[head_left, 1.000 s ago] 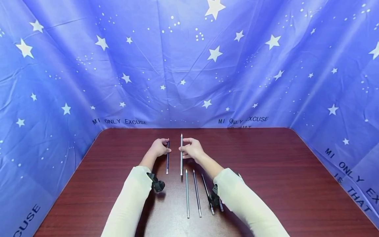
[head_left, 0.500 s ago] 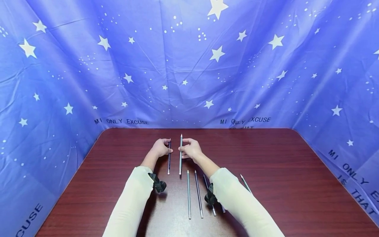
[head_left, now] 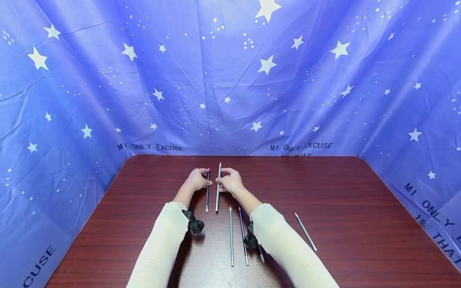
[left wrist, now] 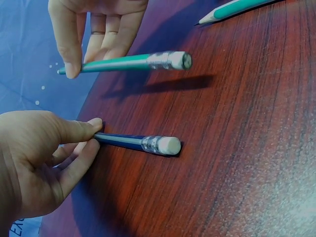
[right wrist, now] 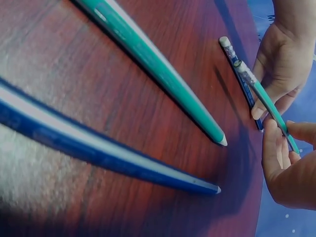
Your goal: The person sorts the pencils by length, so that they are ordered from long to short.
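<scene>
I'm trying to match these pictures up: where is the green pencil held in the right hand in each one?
Head view: the green pencil is below and slightly left of centre.
Left wrist view: the green pencil lies across the upper left.
Right wrist view: the green pencil slants down at the right.
Shared landmark: the dark blue pencil in the left hand.

Narrow gap left between blue pencil (left wrist: pixel 118 139) and green pencil (left wrist: pixel 128 62), table's (head_left: pixel 122 216) near side blocked by loose pencils (head_left: pixel 231 236), right side interrupted by lone pencil (head_left: pixel 305 231), wide passage offered outside left sleeve (head_left: pixel 160 236), back closed by curtain (head_left: pixel 201 48)
</scene>
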The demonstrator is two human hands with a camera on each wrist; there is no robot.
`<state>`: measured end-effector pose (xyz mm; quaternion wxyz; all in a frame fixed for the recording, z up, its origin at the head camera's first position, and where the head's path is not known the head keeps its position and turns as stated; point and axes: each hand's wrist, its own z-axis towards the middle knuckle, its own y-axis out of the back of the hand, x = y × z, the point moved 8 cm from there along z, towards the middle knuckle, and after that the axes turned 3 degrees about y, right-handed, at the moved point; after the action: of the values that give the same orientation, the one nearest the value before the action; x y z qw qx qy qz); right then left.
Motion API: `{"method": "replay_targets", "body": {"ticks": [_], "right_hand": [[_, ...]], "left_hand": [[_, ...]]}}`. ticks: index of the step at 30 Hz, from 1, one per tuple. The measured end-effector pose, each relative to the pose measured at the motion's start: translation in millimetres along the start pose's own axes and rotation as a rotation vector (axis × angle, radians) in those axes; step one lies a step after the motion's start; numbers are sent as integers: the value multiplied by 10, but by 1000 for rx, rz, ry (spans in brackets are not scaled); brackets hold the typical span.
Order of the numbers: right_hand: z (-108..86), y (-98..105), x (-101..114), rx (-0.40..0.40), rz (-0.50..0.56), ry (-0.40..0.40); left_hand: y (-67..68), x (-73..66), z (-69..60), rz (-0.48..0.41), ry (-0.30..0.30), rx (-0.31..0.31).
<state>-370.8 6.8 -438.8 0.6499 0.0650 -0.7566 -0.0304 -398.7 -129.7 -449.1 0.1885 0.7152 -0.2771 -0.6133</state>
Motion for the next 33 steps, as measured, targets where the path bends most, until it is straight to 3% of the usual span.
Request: {"method": "replay_targets", "body": {"ticks": [24, 33], "right_hand": [[65, -65, -136, -30, -7, -2], [110, -69, -192, -73, -130, -14]], "left_hand": [[-2, 4, 1, -21, -11, -9], [-3, 7, 2, 2, -15, -11]]}}
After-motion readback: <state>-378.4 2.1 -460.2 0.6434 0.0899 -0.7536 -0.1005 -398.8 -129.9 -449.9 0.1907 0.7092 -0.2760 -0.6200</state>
